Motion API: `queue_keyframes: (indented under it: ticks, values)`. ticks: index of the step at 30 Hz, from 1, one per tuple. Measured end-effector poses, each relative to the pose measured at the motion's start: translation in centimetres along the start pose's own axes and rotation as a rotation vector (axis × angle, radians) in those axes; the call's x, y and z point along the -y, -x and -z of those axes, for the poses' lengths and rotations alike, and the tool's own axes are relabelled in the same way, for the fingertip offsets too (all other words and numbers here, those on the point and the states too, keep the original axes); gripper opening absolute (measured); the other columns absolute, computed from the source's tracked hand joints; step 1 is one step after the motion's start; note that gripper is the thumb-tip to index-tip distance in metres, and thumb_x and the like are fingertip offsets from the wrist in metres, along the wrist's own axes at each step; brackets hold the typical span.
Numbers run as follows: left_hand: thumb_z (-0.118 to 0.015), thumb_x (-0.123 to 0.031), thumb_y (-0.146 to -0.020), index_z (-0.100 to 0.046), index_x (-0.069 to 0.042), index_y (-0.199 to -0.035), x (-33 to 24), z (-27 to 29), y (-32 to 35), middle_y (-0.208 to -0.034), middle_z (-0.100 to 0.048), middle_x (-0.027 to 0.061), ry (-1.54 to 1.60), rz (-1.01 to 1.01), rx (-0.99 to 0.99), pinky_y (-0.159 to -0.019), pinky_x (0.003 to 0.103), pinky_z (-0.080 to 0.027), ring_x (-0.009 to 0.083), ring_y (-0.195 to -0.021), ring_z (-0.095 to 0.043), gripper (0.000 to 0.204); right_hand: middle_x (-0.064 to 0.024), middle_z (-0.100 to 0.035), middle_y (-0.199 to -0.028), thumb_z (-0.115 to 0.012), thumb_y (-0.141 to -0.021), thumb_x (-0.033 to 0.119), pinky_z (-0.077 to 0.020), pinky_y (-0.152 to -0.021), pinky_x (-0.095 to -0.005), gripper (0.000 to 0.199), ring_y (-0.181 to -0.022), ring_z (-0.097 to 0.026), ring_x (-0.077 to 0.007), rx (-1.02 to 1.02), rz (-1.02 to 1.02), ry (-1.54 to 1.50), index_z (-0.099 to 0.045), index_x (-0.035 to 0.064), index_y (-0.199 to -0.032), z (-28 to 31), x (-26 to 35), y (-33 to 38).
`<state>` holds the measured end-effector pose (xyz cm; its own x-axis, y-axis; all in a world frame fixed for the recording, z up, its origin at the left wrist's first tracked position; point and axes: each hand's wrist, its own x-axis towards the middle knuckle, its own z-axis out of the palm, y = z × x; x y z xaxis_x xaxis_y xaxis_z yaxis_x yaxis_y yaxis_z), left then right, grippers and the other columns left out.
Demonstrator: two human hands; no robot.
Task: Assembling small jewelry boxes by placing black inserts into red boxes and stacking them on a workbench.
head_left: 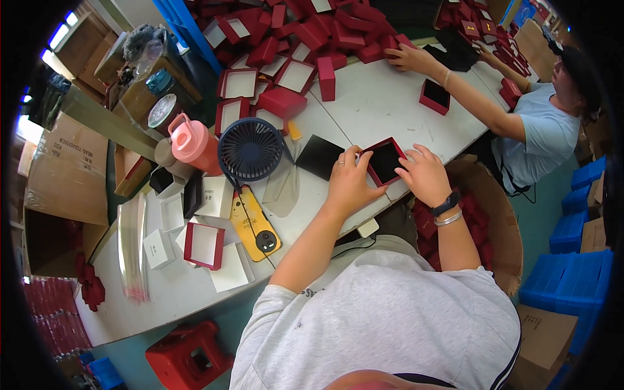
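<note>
Between my hands on the white table is a small open red box [389, 147] with a black lining inside. My left hand [351, 180] grips its left side, fingers at the far left corner and thumb along the near edge. On the other side, my right hand [426, 174] has its bent fingers against the box's right rim. A flat black square piece [316, 155] lies just left of my left hand, partly under its fingertips.
Red boxes [312, 36] pile up at the back. A fan [250, 149], a pink jug [194, 144] and a yellow phone [253, 227] stand or lie left. A co-worker [543, 123] reaches in from the right, near another box [434, 96]. A carton [504, 214] sits beside me.
</note>
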<state>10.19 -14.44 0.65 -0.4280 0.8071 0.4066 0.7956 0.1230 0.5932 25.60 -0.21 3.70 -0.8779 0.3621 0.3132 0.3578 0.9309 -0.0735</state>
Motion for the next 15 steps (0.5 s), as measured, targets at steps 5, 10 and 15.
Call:
queue_keyframes:
  ticks: [5, 10, 15]
  values:
    - [-0.085, -0.03, -0.061, -0.064, -0.007, -0.114, 0.2, 0.3, -0.1, -0.122, -0.05, 0.018, 0.027, 0.03, 0.009, -0.095, 0.043, -0.047, 0.0351, -0.112, -0.053, 0.061, -0.0082, -0.066, -0.107, -0.071, -0.085, 0.027, -0.0482, -0.092, -0.0434, 0.023, -0.116, -0.055, -0.0321, -0.097, -0.036, -0.146, -0.071, 0.0046, -0.091, 0.3, 0.1, 1.2]
    - [-0.084, -0.028, -0.061, -0.068, -0.013, -0.107, 0.7, 0.2, -0.2, -0.126, -0.049, 0.0198, 0.018, -0.053, 0.022, -0.096, 0.045, -0.046, 0.0373, -0.115, -0.051, 0.051, -0.0086, -0.065, -0.108, -0.071, -0.085, 0.028, -0.0464, -0.095, -0.0462, 0.023, -0.118, -0.053, -0.036, 0.038, 0.043, -0.163, -0.069, 0.006, -0.093, -1.0, -0.8, 0.4]
    - [-0.083, -0.026, -0.064, -0.071, -0.014, -0.099, 0.5, 0.3, 0.0, -0.13, -0.048, 0.0222, 0.071, -0.004, 0.017, -0.1, 0.047, -0.043, 0.0402, -0.121, -0.048, 0.04, -0.0074, -0.063, -0.111, -0.071, -0.084, 0.025, -0.0416, -0.102, -0.0464, 0.023, -0.118, -0.053, -0.0348, 0.006, 0.066, -0.171, -0.067, 0.0072, -0.098, 0.7, 0.6, -0.2]
